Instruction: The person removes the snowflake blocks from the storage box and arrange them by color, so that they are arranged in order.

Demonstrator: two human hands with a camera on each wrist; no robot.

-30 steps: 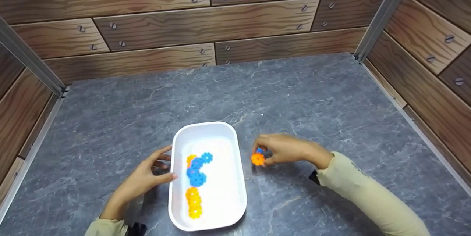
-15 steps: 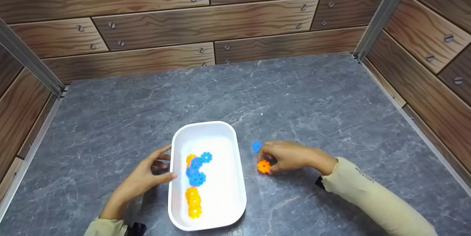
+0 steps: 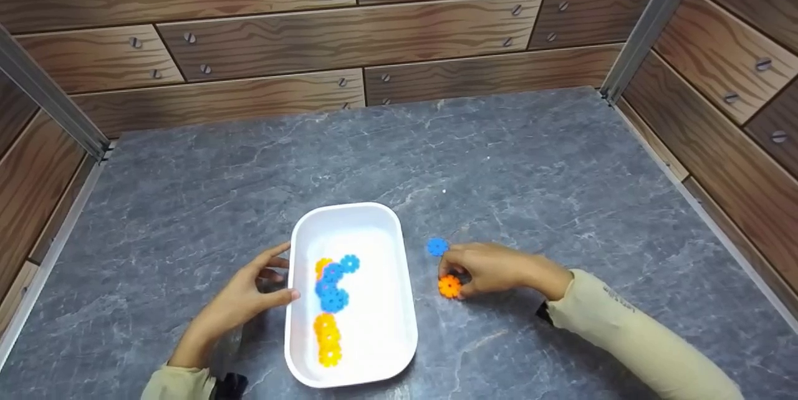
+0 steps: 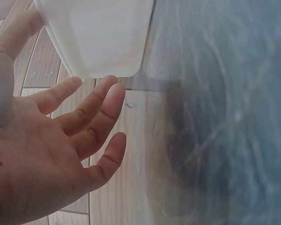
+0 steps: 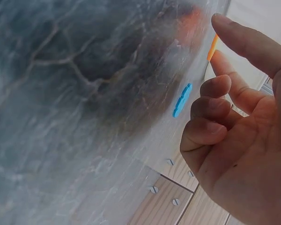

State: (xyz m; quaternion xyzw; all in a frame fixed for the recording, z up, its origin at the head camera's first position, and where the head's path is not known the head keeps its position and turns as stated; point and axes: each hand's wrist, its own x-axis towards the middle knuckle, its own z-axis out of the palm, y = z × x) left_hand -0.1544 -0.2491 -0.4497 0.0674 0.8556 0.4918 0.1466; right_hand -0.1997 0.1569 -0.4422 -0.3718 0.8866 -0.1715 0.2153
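My right hand (image 3: 489, 268) pinches an orange flower-shaped plastic disc (image 3: 449, 286) by its edge, between thumb and index finger. In the right wrist view the disc (image 5: 212, 48) shows edge-on between those two fingertips, the other fingers curled. A blue disc (image 3: 437, 247) of the same shape lies on the table just beyond my fingers. The white tray (image 3: 408, 300) stands left of this hand. At its left side my left hand (image 3: 243, 297) rests with thumb on the rim and fingers spread along the outer wall; in the left wrist view the fingers (image 4: 96, 105) are loosely extended.
Inside the tray, blue discs (image 3: 332, 291) and yellow-orange discs (image 3: 328, 341) lie along the left half. The grey marbled table (image 3: 349, 157) is bounded by wood-patterned walls (image 3: 268, 45) at the back and both sides.
My right hand has moved slightly toward me and to the right with the orange disc. The blue disc, partly hidden before, now shows fully on the table. Left hand and tray stay put.
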